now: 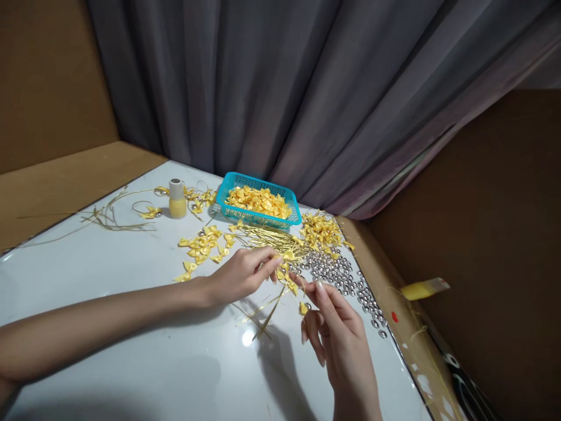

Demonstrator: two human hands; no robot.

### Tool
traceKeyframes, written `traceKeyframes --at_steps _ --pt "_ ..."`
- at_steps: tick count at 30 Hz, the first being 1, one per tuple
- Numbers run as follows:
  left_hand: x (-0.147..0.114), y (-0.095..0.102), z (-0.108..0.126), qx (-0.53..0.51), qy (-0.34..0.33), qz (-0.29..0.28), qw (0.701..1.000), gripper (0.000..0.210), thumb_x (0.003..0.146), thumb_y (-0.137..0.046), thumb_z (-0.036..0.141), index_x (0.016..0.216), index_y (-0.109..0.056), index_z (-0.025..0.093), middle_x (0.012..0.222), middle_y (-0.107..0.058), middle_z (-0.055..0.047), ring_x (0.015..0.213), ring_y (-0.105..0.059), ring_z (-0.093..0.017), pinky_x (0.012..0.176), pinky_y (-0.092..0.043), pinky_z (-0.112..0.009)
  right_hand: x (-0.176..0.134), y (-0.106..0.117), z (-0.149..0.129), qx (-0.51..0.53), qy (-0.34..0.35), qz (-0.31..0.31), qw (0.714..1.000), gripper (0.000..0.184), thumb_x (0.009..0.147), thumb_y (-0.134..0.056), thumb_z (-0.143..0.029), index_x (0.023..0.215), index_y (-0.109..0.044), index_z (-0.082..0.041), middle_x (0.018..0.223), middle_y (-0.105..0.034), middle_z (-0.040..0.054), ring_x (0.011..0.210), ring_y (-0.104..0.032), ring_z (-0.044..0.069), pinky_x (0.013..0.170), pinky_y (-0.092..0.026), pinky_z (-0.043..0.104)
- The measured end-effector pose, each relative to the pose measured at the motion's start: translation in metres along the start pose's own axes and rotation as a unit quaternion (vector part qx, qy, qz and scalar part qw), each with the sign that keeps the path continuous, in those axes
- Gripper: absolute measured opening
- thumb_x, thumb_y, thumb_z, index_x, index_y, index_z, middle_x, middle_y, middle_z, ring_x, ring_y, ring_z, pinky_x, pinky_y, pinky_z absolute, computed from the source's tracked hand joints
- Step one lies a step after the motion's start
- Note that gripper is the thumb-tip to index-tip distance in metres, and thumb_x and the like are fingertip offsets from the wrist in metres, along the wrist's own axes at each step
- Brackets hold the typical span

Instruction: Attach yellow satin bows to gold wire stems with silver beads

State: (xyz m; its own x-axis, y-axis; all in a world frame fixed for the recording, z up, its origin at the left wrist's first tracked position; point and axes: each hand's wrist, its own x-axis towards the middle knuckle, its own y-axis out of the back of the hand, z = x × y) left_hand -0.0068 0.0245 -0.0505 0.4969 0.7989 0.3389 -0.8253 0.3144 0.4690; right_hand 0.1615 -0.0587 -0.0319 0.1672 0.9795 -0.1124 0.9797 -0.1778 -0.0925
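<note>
My left hand [246, 273] reaches in from the left over the white table, its thumb and fingers pinched on a small yellow ribbon bow [288, 255]. More yellow bows and gold strands hang just below those fingertips. Facing it, my right hand [339, 330] has its thumb pressed against the index finger. A thin yellowish strand runs by that index fingertip, but what lies in the pinch is too small to make out. Another yellow bow [303, 308] shows beside the curled fingers of this hand. Cut gold strands [266, 327] lie on the table under both hands.
A blue basket [221, 196] full of yellow bows stands at the back. Gold ties [267, 238], a bow pile [322, 229] and silver beads [335, 269] spread before it. A bottle of yellow liquid [177, 202] stands left. Scissors [464, 386] lie right, near a yellow thread spool [423, 289].
</note>
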Motion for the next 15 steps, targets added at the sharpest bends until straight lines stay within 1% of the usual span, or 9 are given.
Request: traceKeyframes --at_steps 3,5,7,9,11,12,13,15 --pt "0.001 0.001 0.000 -0.001 -0.002 0.006 1.000 0.025 0.094 -0.039 0.027 0.077 -0.055 0.018 0.071 -0.062 0.002 0.065 -0.058 -0.011 0.066 -0.042 -0.022 -0.005 0.004 0.003 -0.020 0.028 0.046 0.998 0.025 0.083 -0.060 -0.043 0.083 -0.065 -0.019 0.091 -0.071 0.0071 0.034 -0.036 0.002 0.045 -0.039 0.026" --pt "0.001 0.002 0.000 0.000 -0.004 0.010 1.000 0.025 0.094 -0.039 0.027 0.076 -0.054 0.018 0.071 -0.063 0.002 0.065 -0.058 -0.011 0.066 -0.043 -0.022 -0.009 0.007 0.005 -0.030 0.061 0.086 0.994 0.024 0.083 -0.060 -0.043 0.085 -0.067 -0.020 0.100 -0.069 0.0069 0.040 -0.041 0.003 0.047 -0.038 0.025" --pt "0.002 0.002 0.000 0.004 -0.006 0.017 1.000 0.025 0.093 -0.038 0.026 0.075 -0.054 0.018 0.071 -0.063 0.002 0.065 -0.058 -0.011 0.066 -0.042 -0.021 -0.013 0.009 0.006 -0.026 0.091 0.115 0.989 0.023 0.084 -0.060 -0.043 0.085 -0.068 -0.021 0.105 -0.067 0.0061 0.042 -0.043 0.004 0.049 -0.039 0.026" --pt "0.002 0.003 0.000 0.006 -0.004 0.021 1.000 0.026 0.093 -0.038 0.026 0.075 -0.055 0.018 0.071 -0.063 0.002 0.065 -0.058 -0.010 0.067 -0.042 -0.021 -0.018 0.010 0.005 -0.009 0.110 0.129 0.986 0.021 0.084 -0.059 -0.042 0.085 -0.069 -0.023 0.109 -0.065 0.0052 0.040 -0.042 0.003 0.057 -0.044 0.029" --pt "0.002 0.003 0.000 0.006 0.002 0.019 1.000 0.025 0.093 -0.038 0.026 0.076 -0.055 0.018 0.071 -0.064 0.001 0.066 -0.059 -0.011 0.067 -0.043 -0.021 -0.023 0.010 0.001 0.014 0.121 0.129 0.984 0.018 0.086 -0.057 -0.039 0.085 -0.069 -0.025 0.111 -0.065 0.0039 0.037 -0.042 0.001 0.066 -0.047 0.034" --pt "0.002 0.003 0.000 0.005 0.006 0.019 1.000 0.025 0.093 -0.038 0.026 0.076 -0.055 0.018 0.071 -0.064 0.001 0.066 -0.059 -0.011 0.066 -0.043 -0.022 -0.026 0.011 0.000 0.025 0.125 0.126 0.984 0.017 0.086 -0.057 -0.038 0.085 -0.068 -0.026 0.109 -0.066 0.0033 0.035 -0.042 0.001 0.068 -0.048 0.035" --pt "0.002 0.003 -0.001 0.003 0.008 0.020 1.000 0.025 0.093 -0.038 0.026 0.077 -0.055 0.018 0.071 -0.065 0.001 0.065 -0.059 -0.011 0.066 -0.043 -0.022 -0.028 0.011 -0.002 0.035 0.124 0.121 0.984 0.016 0.086 -0.057 -0.038 0.084 -0.068 -0.027 0.104 -0.068 0.0025 0.034 -0.041 0.002 0.066 -0.048 0.035" --pt "0.002 0.003 -0.001 -0.001 0.010 0.025 1.000 0.025 0.093 -0.038 0.027 0.077 -0.055 0.018 0.070 -0.065 0.001 0.065 -0.060 -0.011 0.063 -0.043 -0.022 -0.034 0.011 -0.006 0.051 0.113 0.104 0.987 0.017 0.086 -0.057 -0.039 0.081 -0.068 -0.028 0.083 -0.071 0.0011 0.032 -0.038 0.004 0.053 -0.046 0.031"
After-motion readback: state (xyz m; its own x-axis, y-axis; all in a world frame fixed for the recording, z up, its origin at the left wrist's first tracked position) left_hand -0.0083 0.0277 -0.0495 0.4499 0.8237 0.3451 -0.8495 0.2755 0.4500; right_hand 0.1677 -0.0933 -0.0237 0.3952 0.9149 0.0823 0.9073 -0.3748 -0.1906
